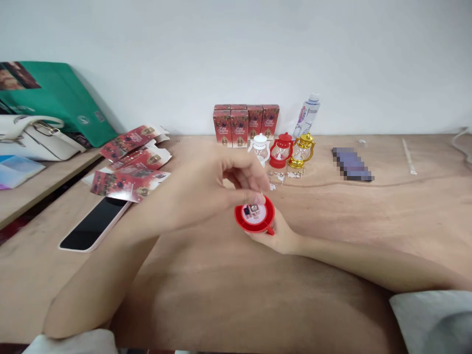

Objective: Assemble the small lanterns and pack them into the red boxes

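Red round piece [270,212]: we hold it in our right hand [280,237], over the wooden table [206,290], open side up, pale disc [254,220] inside.
Left hand [206,184]: ours is curled narrow, thumb at the red rim; we cannot tell whether it pinches anything.
Lanterns: beyond our hands we see white [260,147], red [281,149] and gold [303,151] ones in a row.
Boxes [231,127]: upright behind the lanterns, near a bottle [308,116].
Flattened cartons [121,186]: left of us, overlapping a phone [92,225].
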Tool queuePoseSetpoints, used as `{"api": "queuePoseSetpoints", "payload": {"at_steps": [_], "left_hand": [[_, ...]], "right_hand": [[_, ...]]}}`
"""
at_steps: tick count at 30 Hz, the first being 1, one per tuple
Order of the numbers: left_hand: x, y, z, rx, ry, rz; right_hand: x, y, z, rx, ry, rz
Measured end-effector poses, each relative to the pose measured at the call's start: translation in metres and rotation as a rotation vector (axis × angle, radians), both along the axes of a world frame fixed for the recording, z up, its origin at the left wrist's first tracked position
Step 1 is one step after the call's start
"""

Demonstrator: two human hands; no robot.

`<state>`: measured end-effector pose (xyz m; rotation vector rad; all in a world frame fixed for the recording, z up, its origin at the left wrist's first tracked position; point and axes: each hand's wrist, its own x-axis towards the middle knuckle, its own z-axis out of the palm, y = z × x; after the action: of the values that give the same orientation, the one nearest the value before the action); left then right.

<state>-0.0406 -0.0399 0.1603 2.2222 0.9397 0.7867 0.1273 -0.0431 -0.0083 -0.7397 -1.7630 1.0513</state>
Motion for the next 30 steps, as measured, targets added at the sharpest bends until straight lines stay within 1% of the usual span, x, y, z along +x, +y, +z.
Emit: {"api": "queuePoseSetpoints", "payload": {"at_steps": [1, 3, 7, 10, 20, 24, 27, 28, 29, 30], "left_hand": [[0.000, -0.004, -0.001, -0.020, -0.001, -0.017], [0.001, -0.005, -0.007, -0.035, 0.011, -0.029], [0.001, 0.003, -0.020, -0.006, 0.072, 0.011], [0.001, 0.005, -0.024, 0.010, 0.109, 0.025], [0.000, 0.000, -0.023, 0.097, 0.171, 0.045], [-0.002, -0.001, -0.016, 0.162, 0.166, 0.060], [-0.006, 0.007, -0.010, 0.178, 0.151, 0.133], [-0.008, 0.013, -0.012, 0.197, 0.148, 0.178], [-0.010, 0.021, -0.017, 0.223, 0.149, 0.229], [-0.011, 0.032, -0.025, 0.245, 0.155, 0.274]], "right_hand": [[0.000, 0.000, 0.000, -0.007, -0.001, 0.006], [0.001, 0.000, -0.001, -0.014, -0.010, 0.008], [0.002, 0.000, 0.001, -0.001, -0.030, 0.001], [0.002, 0.001, 0.001, 0.000, -0.021, 0.020], [0.002, 0.001, 0.000, -0.029, -0.014, 0.012], [0.002, 0.000, 0.001, 0.001, -0.016, 0.011], [0.003, -0.001, 0.001, 0.022, -0.017, -0.001], [0.003, -0.001, 0.000, 0.025, -0.014, 0.002], [0.003, -0.001, 0.000, 0.029, -0.011, 0.008], [0.002, -0.001, 0.000, 0.033, -0.007, 0.015]]}}
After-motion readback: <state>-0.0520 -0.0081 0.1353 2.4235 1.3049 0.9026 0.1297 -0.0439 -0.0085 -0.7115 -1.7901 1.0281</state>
